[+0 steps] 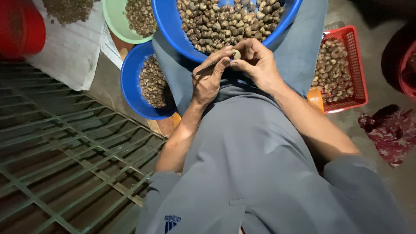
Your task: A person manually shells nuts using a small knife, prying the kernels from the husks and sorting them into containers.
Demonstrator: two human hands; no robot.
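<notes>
1. The person wears a plain grey shirt (255, 160) of smooth cloth, and it covers the whole trunk.
2. Its sleeves (167, 184) are short and end near the elbows, so both forearms are bare.
3. A small dark blue emblem (172, 223) with slanted stripes sits low on the shirt front.
4. The trousers (299, 47) are of a like blue-grey cloth.
5. Both hands are bare, with no gloves, rings or watch showing.

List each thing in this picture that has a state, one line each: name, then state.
left hand: shut on a thin tool
right hand: pinching one nut
nut: held between both hands
big blue basin: on lap, full of nuts
small blue bowl: partly filled
red basket: partly filled
green bowl: holds nuts
</notes>
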